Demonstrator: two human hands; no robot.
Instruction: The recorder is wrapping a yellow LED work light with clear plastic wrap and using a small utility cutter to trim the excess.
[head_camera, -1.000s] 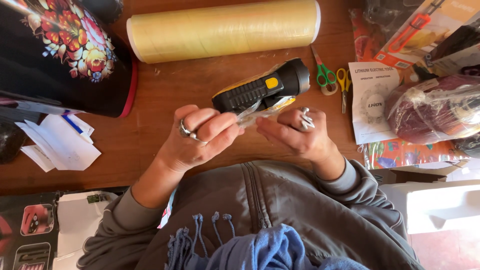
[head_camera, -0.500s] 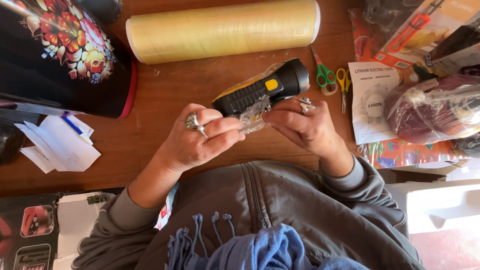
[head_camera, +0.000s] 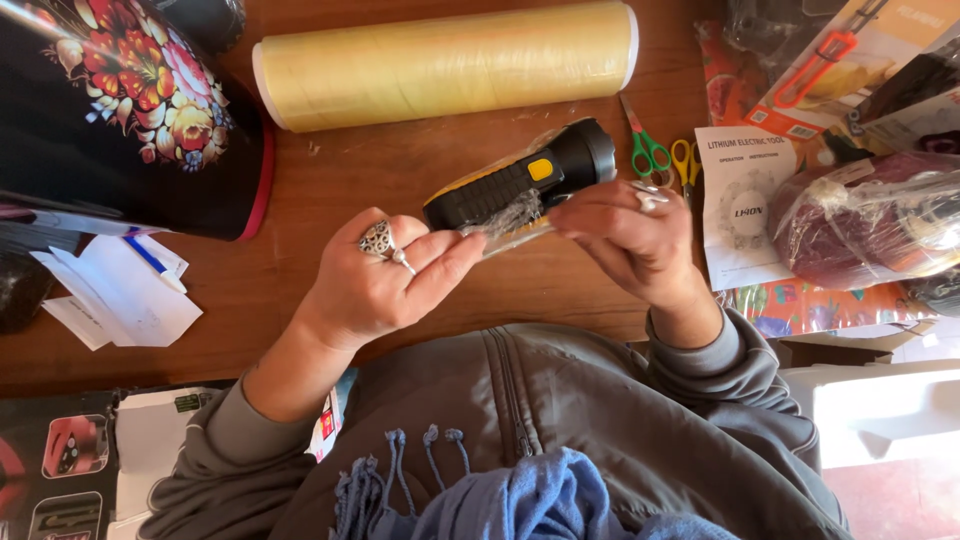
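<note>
A black and yellow flashlight lies tilted above the brown wooden table, partly covered in clear plastic wrap. My left hand, with rings on it, pinches the wrap at the flashlight's handle end. My right hand grips the flashlight and wrap near the head end. Both hands are close together over the table's near edge.
A large roll of yellowish cling film lies at the back. A black floral tray stands left, white papers with a pen below it. Green and yellow scissors, a leaflet and a wrapped dark bundle sit right.
Both hands have shifted slightly up and right with the flashlight. My fingers have pulled the plastic wrap along the handle.
</note>
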